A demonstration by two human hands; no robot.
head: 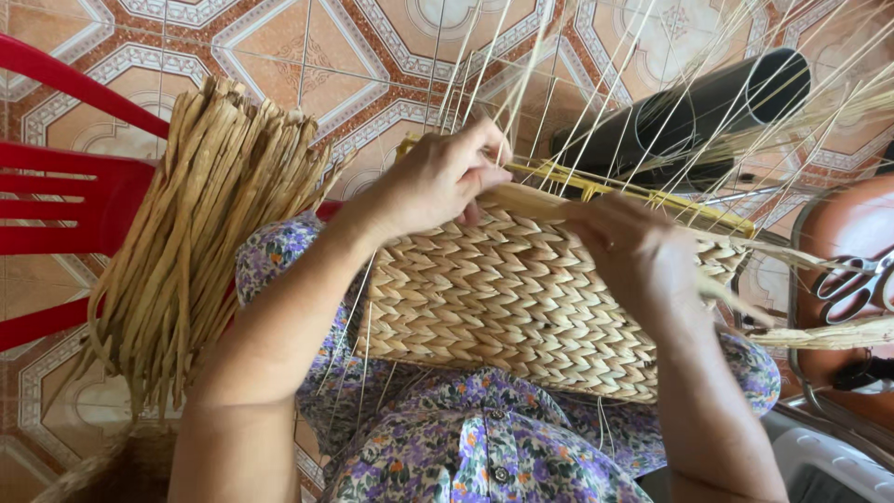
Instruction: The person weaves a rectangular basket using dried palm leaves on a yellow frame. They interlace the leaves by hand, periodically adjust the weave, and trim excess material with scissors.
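A half-woven straw basket [507, 298] rests on my lap, its braided side facing me. Thin pale upright stakes [596, 102] rise from its top edge, which runs along a yellow frame [652, 197]. My left hand [438, 177] pinches a flat straw strand [521, 197] at the top rim. My right hand [633, 247] grips the same strand further right, pressing it against the weave. Both forearms cross over the basket.
A bundle of dried straw strands [205, 224] hangs over a red plastic chair [65, 196] at left. A black tube [689, 116] lies on the patterned tile floor behind. Scissors [852, 284] lie on a brown stool at right.
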